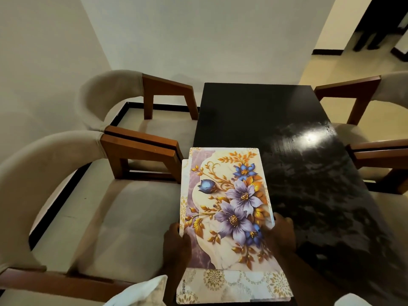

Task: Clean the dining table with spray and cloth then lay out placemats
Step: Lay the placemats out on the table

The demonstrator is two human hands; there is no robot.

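A stack of floral placemats (227, 195), cream with purple and blue flowers and gold leaves, lies lengthwise along the left edge of the dark glossy dining table (287, 120). My left hand (176, 241) grips the stack's near left edge. My right hand (279, 233) holds its near right edge. Another placemat (231, 286) with gold medallions and the word KUBER lies flat under the stack at the table's near end. No spray bottle is in view. The tabletop shows wet streaks on its right half.
Two beige upholstered chairs (123, 217) with wooden arms stand along the table's left side, and two more chairs (375, 151) stand on the right. A white cloth-like thing (141, 292) shows at the bottom edge. A white wall is behind the table.
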